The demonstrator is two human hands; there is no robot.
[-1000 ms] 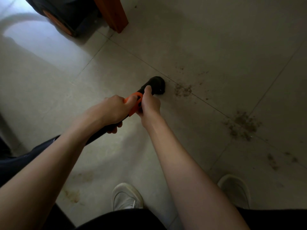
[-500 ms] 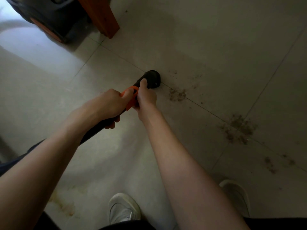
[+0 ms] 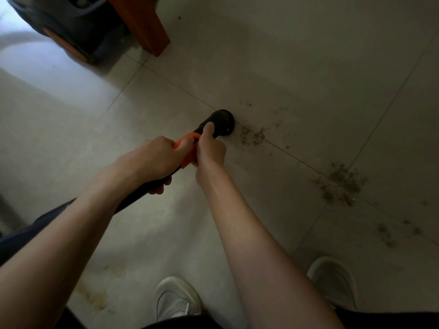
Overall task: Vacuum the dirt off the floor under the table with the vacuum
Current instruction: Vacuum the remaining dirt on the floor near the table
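A black vacuum hose [image 3: 215,124] with an orange collar [image 3: 187,150] is gripped by both hands, the left hand [image 3: 152,160] curled round the tube behind the collar, the right hand [image 3: 210,150] clasped just ahead. Dirt [image 3: 251,136] lies just beyond the hose mouth; more dirt [image 3: 342,184] is scattered well past it.

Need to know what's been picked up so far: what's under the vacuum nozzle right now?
The nozzle covers the floor beneath it, so any dirt there is hidden. Just right of it, a dirt patch lies uncovered along the tile seam, with a bigger pile farther right.
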